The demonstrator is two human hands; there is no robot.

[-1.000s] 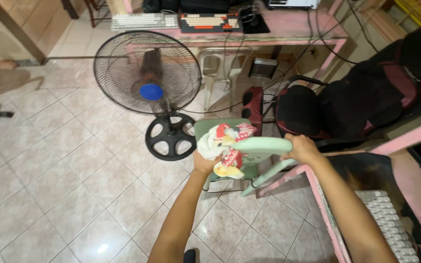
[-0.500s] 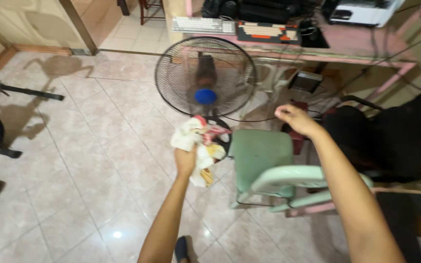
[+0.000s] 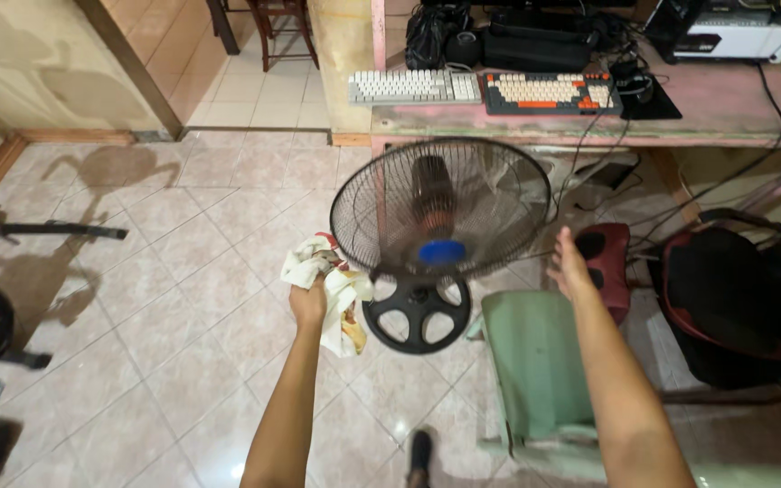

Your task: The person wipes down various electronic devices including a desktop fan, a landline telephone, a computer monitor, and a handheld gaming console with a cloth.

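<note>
Crumpled cloth [image 3: 329,287] is gripped in closed L hand [image 3: 309,303]; R hand [image 3: 568,267] is held open, empty, beside fan [image 3: 440,210].

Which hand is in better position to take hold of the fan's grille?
Probably the right hand: it is open and empty, just beside the fan's grille. The left hand is already clutching a crumpled cloth.

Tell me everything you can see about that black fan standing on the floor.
The fan is a black floor fan with a round wire cage, a blue cap at its centre and a dark reddish motor housing behind. It stands upright on a round, spoked black base on the tiled floor, before a pink desk. The left hand grips a cloth beside it; the right hand hovers near the cage.
</note>
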